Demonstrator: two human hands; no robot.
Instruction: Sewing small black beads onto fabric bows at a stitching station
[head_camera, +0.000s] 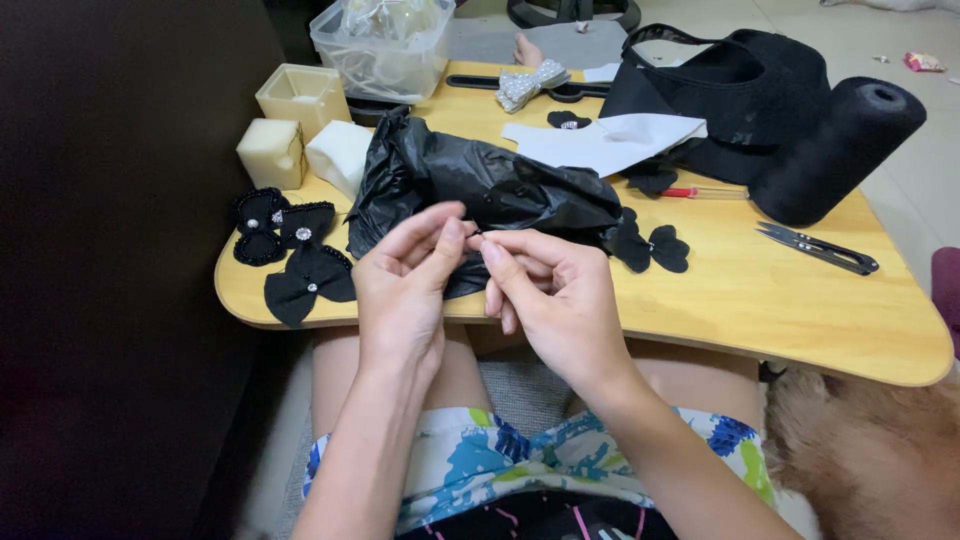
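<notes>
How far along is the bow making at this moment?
Done, by the look of it: three black bows with gems lie at the table's left edge. In hand: the left hand and right hand meet fingertip to fingertip over something too small to identify. Left: plain black bow pieces without gems wait beside the black plastic bag; the thread snips lie unused.

Both hands pinched, fingertips together

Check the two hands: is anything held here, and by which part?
The left hand and right hand meet fingertip to fingertip, pinching something too small to identify, in front of the black plastic bag. Neither grips the bag.
</notes>
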